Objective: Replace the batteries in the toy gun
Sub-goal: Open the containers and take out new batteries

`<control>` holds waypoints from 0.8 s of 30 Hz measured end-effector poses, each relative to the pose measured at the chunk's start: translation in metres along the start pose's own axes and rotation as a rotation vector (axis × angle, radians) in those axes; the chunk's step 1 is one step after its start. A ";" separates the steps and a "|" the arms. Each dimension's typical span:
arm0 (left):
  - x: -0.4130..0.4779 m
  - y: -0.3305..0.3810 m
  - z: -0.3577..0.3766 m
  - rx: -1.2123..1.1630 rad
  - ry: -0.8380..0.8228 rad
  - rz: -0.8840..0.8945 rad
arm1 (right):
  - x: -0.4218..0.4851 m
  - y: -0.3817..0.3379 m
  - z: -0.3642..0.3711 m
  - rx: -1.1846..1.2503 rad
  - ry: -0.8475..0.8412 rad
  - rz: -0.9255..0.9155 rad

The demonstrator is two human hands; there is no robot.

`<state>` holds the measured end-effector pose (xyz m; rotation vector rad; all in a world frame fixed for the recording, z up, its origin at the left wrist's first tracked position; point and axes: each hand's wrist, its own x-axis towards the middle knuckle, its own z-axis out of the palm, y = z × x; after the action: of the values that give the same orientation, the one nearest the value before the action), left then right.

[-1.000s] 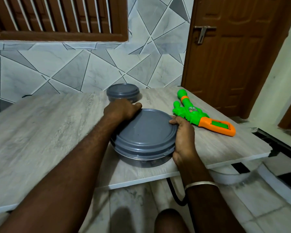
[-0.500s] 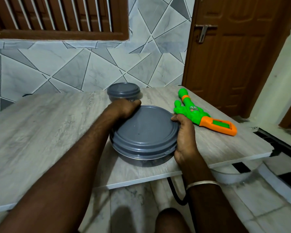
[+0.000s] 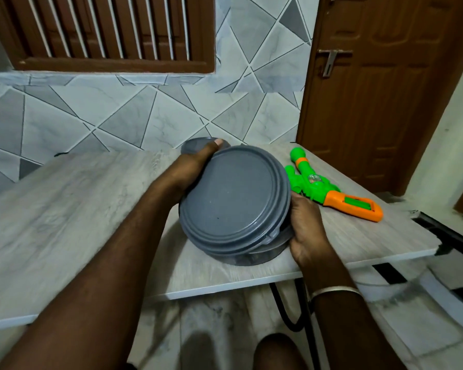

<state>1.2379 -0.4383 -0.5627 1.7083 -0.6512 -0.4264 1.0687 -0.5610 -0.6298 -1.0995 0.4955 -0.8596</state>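
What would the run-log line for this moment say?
phase: opening grey container | left hand: grips lid, tilted up | right hand: holds container side | toy gun: lies on table, untouched

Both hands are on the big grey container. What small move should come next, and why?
Probably lift the lid clear and set it on the table. The left hand grips the lid, which sits tilted; the right hand holds the container; the toy gun lies untouched beside it.

A grey wall of angular tiles carries a brown louvred window at upper left. A brown panelled door with a metal handle stands at right. A pale wood-grain table stands on a marbled floor.
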 end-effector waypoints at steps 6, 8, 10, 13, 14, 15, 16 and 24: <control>-0.017 0.011 -0.047 -0.362 0.095 0.047 | 0.018 0.008 -0.007 0.021 0.103 0.059; -0.019 0.018 -0.066 -0.496 0.204 0.117 | 0.019 0.008 -0.006 0.020 0.107 0.064; -0.018 0.024 -0.083 -0.539 0.472 0.164 | 0.017 0.007 -0.004 0.022 0.101 0.062; -0.009 0.017 -0.097 -0.321 0.855 0.302 | 0.014 0.008 0.000 0.059 0.097 0.065; -0.007 0.010 -0.097 -0.223 0.886 0.374 | 0.014 0.008 0.000 0.065 0.100 0.063; -0.005 0.003 -0.094 -0.115 0.888 0.436 | 0.013 0.008 0.000 0.069 0.100 0.060; -0.003 -0.004 -0.089 -0.005 0.871 0.488 | 0.013 0.008 0.000 0.074 0.098 0.060; 0.000 -0.049 -0.049 0.704 0.479 0.516 | 0.015 0.011 -0.004 0.064 0.088 0.058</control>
<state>1.2768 -0.3932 -0.5989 2.0859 -0.9026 0.6345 1.0786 -0.5730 -0.6400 -0.9874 0.5668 -0.8695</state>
